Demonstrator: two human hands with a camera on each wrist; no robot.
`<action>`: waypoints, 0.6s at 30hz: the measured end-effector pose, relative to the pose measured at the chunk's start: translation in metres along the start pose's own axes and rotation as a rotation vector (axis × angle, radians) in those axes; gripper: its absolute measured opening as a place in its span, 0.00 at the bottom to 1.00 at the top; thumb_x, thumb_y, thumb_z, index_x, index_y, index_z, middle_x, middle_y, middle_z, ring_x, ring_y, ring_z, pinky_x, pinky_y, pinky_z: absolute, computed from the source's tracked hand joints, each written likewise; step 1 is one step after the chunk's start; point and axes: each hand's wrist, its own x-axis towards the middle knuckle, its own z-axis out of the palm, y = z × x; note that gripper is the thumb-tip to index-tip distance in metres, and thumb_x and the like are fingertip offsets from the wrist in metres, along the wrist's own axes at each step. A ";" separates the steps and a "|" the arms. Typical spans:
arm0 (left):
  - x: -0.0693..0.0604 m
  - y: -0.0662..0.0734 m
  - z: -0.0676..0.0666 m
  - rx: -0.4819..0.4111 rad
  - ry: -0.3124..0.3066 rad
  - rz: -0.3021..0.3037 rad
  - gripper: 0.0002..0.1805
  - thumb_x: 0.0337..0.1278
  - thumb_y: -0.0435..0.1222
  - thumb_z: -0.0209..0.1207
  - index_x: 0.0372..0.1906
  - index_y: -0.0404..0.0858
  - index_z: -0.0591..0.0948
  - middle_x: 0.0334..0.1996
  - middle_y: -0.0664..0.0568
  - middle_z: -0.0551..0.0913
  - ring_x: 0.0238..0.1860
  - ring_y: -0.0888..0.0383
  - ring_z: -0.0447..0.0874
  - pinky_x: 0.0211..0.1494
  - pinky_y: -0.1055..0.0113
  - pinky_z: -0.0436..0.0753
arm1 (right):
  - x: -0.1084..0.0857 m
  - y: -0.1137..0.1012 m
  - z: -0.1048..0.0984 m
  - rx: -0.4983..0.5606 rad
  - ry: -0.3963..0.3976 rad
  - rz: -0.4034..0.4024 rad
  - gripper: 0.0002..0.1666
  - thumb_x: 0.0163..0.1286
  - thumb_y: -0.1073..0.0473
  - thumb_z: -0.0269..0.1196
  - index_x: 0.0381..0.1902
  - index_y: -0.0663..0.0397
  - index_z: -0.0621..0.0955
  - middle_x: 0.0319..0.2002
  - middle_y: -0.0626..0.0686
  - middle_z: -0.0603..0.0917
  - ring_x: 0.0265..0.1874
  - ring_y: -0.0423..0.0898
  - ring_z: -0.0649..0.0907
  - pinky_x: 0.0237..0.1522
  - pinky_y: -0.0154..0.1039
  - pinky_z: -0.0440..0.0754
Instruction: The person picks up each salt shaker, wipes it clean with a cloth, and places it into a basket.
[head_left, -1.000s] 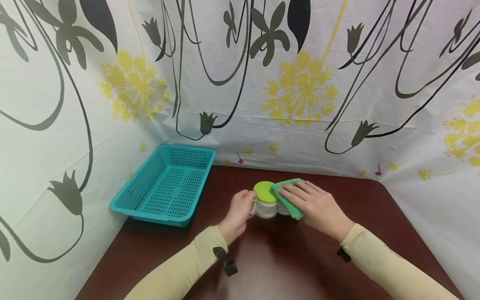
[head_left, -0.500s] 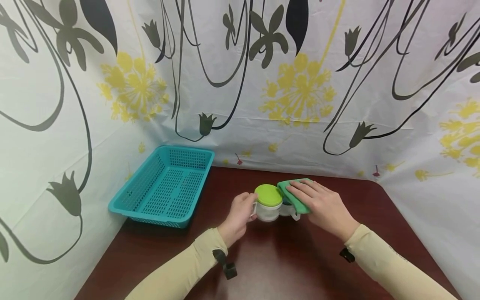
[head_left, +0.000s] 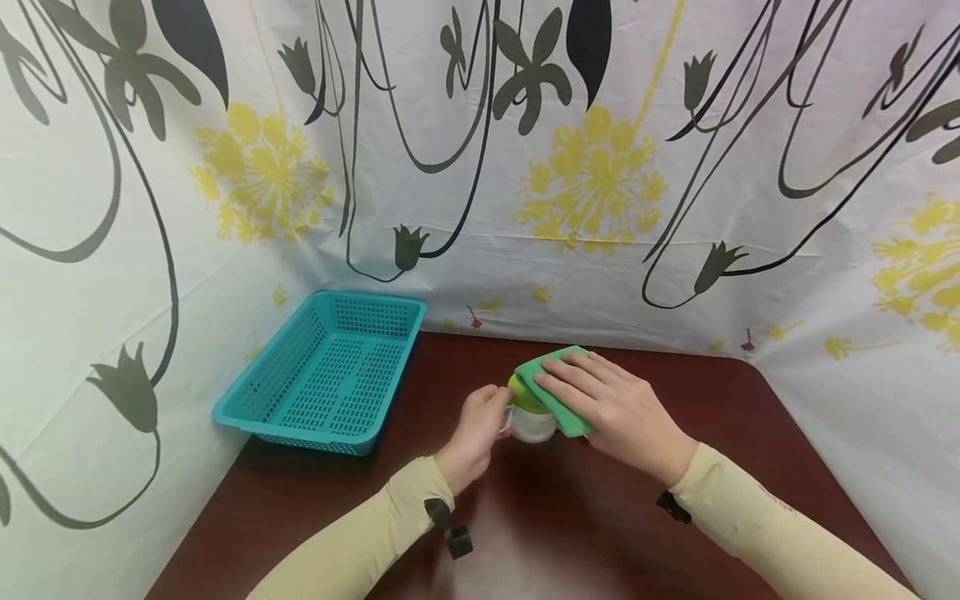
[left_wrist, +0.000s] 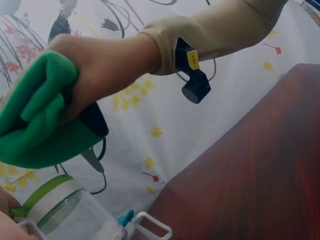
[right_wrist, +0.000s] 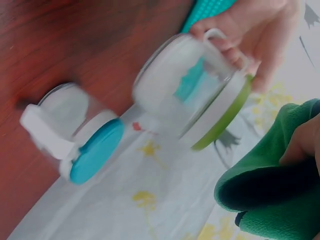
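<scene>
- Green cloth [head_left: 556, 411] has shifted above lime-lidded jar [head_left: 532, 425]; fingers of right hand [head_left: 618, 408] grip cloth.
- Left hand [head_left: 475, 427]: fingers clamped on lime-lidded jar's handle [right_wrist: 215, 32].
- Turquoise-lidded jar [right_wrist: 92, 142]: beside lime-lidded jar.

A dark red-brown, wood-grained table [head_left: 525, 529] is shown, screened off like a booth; whether in a home or a studio cannot be told. The surface's far edge and both sides are enclosed by creased, hanging white sheeting [head_left: 457, 196] printed with grey stems and yellow flowers.
</scene>
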 end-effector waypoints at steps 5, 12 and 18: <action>-0.001 0.000 -0.003 0.006 -0.020 0.004 0.11 0.67 0.37 0.54 0.26 0.41 0.76 0.22 0.52 0.77 0.28 0.58 0.77 0.41 0.58 0.80 | 0.005 -0.013 0.007 0.036 -0.045 -0.032 0.47 0.45 0.73 0.71 0.68 0.51 0.77 0.64 0.53 0.79 0.60 0.57 0.80 0.59 0.59 0.75; -0.003 0.000 -0.006 -0.029 -0.067 0.017 0.14 0.67 0.32 0.51 0.23 0.42 0.71 0.18 0.55 0.67 0.23 0.58 0.67 0.37 0.60 0.75 | -0.002 -0.022 0.017 0.083 -0.149 -0.053 0.50 0.44 0.69 0.76 0.69 0.50 0.76 0.66 0.54 0.77 0.63 0.55 0.78 0.61 0.56 0.75; -0.006 0.000 -0.006 -0.028 -0.061 0.006 0.12 0.69 0.36 0.53 0.26 0.42 0.74 0.20 0.54 0.73 0.27 0.58 0.74 0.41 0.58 0.80 | -0.008 -0.019 0.019 0.062 -0.176 -0.047 0.50 0.44 0.68 0.77 0.69 0.50 0.75 0.66 0.54 0.76 0.63 0.55 0.77 0.62 0.55 0.74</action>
